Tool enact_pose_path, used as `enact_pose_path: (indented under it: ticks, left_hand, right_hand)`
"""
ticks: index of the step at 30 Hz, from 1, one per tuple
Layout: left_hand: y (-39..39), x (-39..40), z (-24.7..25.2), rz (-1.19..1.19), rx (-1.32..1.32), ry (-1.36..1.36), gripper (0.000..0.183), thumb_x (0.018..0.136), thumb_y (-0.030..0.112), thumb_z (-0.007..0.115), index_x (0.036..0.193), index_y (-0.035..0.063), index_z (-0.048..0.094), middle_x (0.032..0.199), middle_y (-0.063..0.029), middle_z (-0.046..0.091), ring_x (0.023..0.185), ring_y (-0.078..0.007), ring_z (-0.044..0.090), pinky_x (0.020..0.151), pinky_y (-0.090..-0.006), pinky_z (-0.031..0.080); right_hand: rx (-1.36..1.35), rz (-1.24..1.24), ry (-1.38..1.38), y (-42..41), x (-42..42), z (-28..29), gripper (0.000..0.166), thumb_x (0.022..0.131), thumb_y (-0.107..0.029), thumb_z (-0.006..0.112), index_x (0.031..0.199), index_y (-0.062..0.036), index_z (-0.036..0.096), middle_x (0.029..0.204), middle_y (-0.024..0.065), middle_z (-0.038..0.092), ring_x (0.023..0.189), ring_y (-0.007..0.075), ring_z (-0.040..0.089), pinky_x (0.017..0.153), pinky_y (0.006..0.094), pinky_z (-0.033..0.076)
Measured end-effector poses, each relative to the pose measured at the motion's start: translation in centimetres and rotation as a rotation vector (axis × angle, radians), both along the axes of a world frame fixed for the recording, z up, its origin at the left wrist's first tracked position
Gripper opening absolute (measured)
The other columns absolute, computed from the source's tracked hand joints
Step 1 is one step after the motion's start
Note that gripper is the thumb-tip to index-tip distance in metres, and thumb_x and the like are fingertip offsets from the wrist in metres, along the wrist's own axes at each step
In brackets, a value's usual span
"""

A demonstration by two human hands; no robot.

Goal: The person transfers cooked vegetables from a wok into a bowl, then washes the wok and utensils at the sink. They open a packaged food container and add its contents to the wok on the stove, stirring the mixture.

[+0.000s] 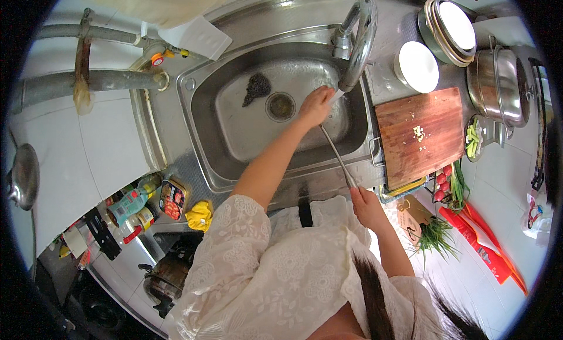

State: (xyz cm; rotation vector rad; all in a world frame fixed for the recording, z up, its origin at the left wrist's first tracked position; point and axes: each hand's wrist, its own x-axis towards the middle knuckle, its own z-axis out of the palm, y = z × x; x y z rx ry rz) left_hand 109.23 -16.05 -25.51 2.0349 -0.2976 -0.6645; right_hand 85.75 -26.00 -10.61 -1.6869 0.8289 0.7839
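My right hand [366, 204] grips the handle of a long metal utensil [337, 154] at the sink's front edge. Over the right part of the steel sink [246, 142], my left hand [316, 107] closes around the utensil's far end, below the spout of the curved faucet [367, 40]. A pale flat part [337, 96] shows past my left fingers; whether it belongs to the utensil I cannot tell. In the basin, a dark mesh scrubber [257, 87] lies left of the drain strainer [281, 107].
Right of the sink are a wooden cutting board [396, 137] with chopped pale bits, a white bowl [418, 67], stacked bowls [456, 25] and a steel pot [506, 87]. A yellow cloth [199, 216], a packaged tray [173, 199] and bottles [129, 206] stand at the left. Pipes run at the upper left.
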Motion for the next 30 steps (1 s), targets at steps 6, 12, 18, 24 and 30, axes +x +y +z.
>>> enact_pose_path:
  ticks: [6, 12, 18, 24, 30]
  left_hand:
    - [3.7, 4.7, -1.3, 0.079, -0.095, 0.6, 0.04, 0.081, 0.042, 0.062, 0.091, 0.003, 0.062, 0.077, -0.0039, 0.061, 0.065, -0.014, 0.056, 0.058, -0.0321, 0.045]
    - [7.8, 4.7, -4.1, 0.245, -0.594, 1.011, 0.023, 0.083, 0.026, 0.063, 0.097, 0.0074, 0.062, 0.086, -0.0007, 0.062, 0.073, -0.0131, 0.058, 0.064, -0.0285, 0.048]
    - [4.9, 1.8, -3.8, 0.938, -0.919, 1.095, 0.023, 0.087, 0.029, 0.057, 0.097, 0.008, 0.06, 0.098, -0.0024, 0.062, 0.091, -0.0186, 0.057, 0.077, -0.0358, 0.047]
    - [1.3, 0.4, -3.9, 1.255, -0.945, 0.968, 0.035, 0.091, 0.036, 0.048, 0.104, 0.0036, 0.05, 0.094, -0.0094, 0.06, 0.088, -0.0228, 0.058, 0.065, -0.0356, 0.052]
    - [1.0, -1.1, -3.5, 1.028, -0.91, 0.967, 0.034, 0.093, 0.037, 0.041, 0.083, 0.005, 0.045, 0.063, -0.0047, 0.047, 0.045, -0.0155, 0.044, 0.038, -0.0283, 0.038]
  right_hand:
    - [0.223, -0.148, 0.072, -0.3, 0.4, 1.8, 0.037, 0.093, -0.034, 0.045, 0.069, -0.0058, 0.046, 0.054, -0.001, 0.042, 0.046, 0.0089, 0.038, 0.043, 0.0247, 0.031]
    - [0.467, -0.232, 0.161, -1.8, 0.0, 0.6, 0.034, 0.093, -0.037, 0.043, 0.072, -0.01, 0.045, 0.05, -0.0033, 0.037, 0.036, 0.0068, 0.03, 0.033, 0.023, 0.022]
    - [0.477, -0.246, 0.132, -0.7, 2.4, -0.4, 0.034, 0.092, -0.04, 0.043, 0.073, -0.0123, 0.043, 0.049, -0.0034, 0.036, 0.034, 0.0074, 0.028, 0.031, 0.0237, 0.021]
    - [0.397, -0.264, 0.09, 2.2, 3.9, -2.6, 0.037, 0.092, -0.042, 0.042, 0.073, -0.0098, 0.042, 0.049, -0.0017, 0.037, 0.034, 0.0093, 0.03, 0.031, 0.0264, 0.023]
    - [0.319, -0.228, 0.011, 3.3, 5.2, -5.4, 0.04, 0.092, -0.043, 0.042, 0.078, -0.0063, 0.047, 0.05, 0.001, 0.04, 0.035, 0.0122, 0.035, 0.031, 0.0288, 0.027]
